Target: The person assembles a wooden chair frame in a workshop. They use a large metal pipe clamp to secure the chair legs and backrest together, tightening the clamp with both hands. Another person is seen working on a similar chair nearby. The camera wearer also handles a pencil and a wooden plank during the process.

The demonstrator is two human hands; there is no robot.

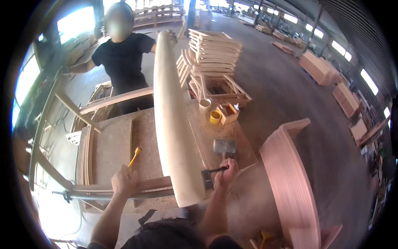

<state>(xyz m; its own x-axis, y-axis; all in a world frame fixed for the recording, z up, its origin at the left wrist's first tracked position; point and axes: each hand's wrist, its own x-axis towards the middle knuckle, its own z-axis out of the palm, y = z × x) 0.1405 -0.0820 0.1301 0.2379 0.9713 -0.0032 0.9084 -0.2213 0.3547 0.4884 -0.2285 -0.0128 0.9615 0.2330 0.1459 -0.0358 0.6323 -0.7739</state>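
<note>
A wooden chair frame lies across the workbench in front of me, with a broad pale board (176, 124) rising at its right side and curved legs (43, 112) at its left. Along the near side runs a long metal bar clamp (155, 194), its screw end by the board's lower right edge. My left hand (124, 181) is closed over the near wooden rail (155, 183); its fingertips are partly hidden. Beside it a yellow-handled tool (134, 157) sticks up; whether the hand holds it is unclear. My right hand (226, 172) grips the clamp's screw end. Just beyond is a mallet (224, 145).
Opposite stands a co-worker (124, 62), arms stretched to the frame's far side. A white cup (205, 105), yellow cup (215, 117) and wooden box (228, 113) stand on the workbench (112, 147). Stacked chair frames (215, 50) rise behind; curved wooden parts (288, 178) stand at right.
</note>
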